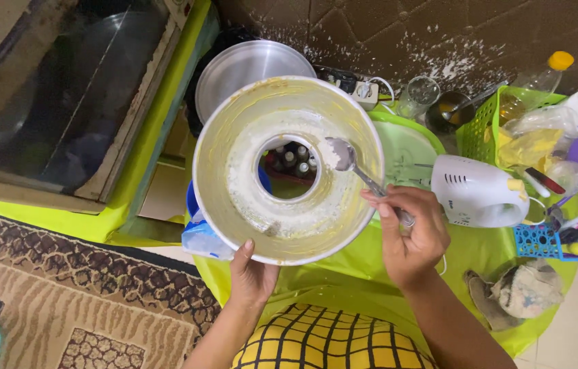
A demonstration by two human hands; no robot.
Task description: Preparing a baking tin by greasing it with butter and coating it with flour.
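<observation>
Over table [343, 273] | 1 ring pan [234, 171], left hand [251, 277] | 1 spoon [361, 171], right hand [408, 236]

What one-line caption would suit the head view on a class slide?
Left hand tilts a greased ring pan while the right hand dusts flour inside with a spoon.

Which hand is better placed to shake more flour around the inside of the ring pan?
Right. The right hand already holds the spoon, whose floury bowl sits over the ring pan's inner wall. The left hand grips the pan's lower rim, holding it tilted, so it looks busy.
</observation>
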